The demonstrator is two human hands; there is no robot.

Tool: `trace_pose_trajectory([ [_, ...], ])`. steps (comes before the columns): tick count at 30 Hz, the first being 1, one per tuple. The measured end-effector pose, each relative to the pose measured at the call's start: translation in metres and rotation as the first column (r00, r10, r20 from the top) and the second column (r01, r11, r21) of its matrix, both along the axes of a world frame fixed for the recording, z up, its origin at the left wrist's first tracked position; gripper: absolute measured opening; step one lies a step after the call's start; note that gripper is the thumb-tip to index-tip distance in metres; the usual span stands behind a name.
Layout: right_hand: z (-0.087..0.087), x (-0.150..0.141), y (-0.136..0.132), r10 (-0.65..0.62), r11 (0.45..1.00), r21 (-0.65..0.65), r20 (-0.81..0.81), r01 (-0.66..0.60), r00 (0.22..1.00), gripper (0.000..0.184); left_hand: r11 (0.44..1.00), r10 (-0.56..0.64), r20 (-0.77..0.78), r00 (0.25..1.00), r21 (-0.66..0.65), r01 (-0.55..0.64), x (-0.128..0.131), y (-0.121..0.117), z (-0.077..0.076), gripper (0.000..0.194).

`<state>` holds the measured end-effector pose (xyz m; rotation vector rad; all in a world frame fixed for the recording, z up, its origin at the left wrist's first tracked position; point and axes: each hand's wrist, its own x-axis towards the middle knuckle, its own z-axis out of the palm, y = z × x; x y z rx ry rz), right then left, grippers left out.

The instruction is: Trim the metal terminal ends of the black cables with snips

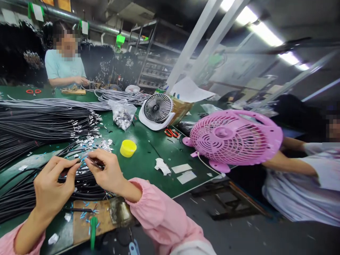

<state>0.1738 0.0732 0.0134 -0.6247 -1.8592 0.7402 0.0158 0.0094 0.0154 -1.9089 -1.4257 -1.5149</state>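
My left hand [54, 180] is closed in a pinch, with the dark end of a cable between thumb and forefinger. Close beside it, my right hand [110, 172] pinches too; a small dark thing shows at its fingers, too hidden to name. Light-blue bits show between the fingertips. Under both hands lies a bundle of black cables [16, 198], their stripped ends among white scraps. Nearer me is a wooden board [79, 226] with blue bits, a metal block [120, 211] and a green-handled tool [93, 230].
Beyond my hands are more black cables [39, 124], grey cables [53, 105], a bag of small parts [123, 115] and a yellow cup [128, 148]. A white fan [156, 109], red-handled scissors [171, 133] and a pink fan [233, 138] stand rightward. Co-workers sit across and at right.
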Motion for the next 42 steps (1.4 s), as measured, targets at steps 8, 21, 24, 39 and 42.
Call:
trace_pose_trajectory([
  [8,0.002,-0.008,-0.01,-0.045,0.92,-0.392,-0.072,0.013,0.996,0.012,0.998,0.065,-0.039,0.997,0.014,-0.064,0.005,-0.003,-0.005,0.016],
  [21,-0.003,-0.004,-0.022,0.076,0.993,-0.097,0.08,-0.068,0.994,0.008,0.986,0.045,0.255,0.966,-0.169,-0.001,0.013,-0.009,0.002,0.022],
  [24,-0.001,-0.001,-0.02,-0.047,0.97,-0.24,-0.032,0.038,0.998,0.012,0.983,0.005,0.29,0.957,-0.179,0.049,0.012,-0.009,0.006,0.022],
  [39,-0.001,0.003,-0.019,-0.054,0.967,-0.256,-0.146,0.015,0.988,0.011,0.983,-0.044,0.246,0.968,-0.161,0.086,0.016,-0.011,0.007,0.021],
  [42,0.0,0.003,-0.02,-0.055,0.953,-0.304,-0.154,0.005,0.987,0.01,0.987,-0.034,0.239,0.97,-0.146,0.071,0.017,-0.013,0.003,0.017],
])
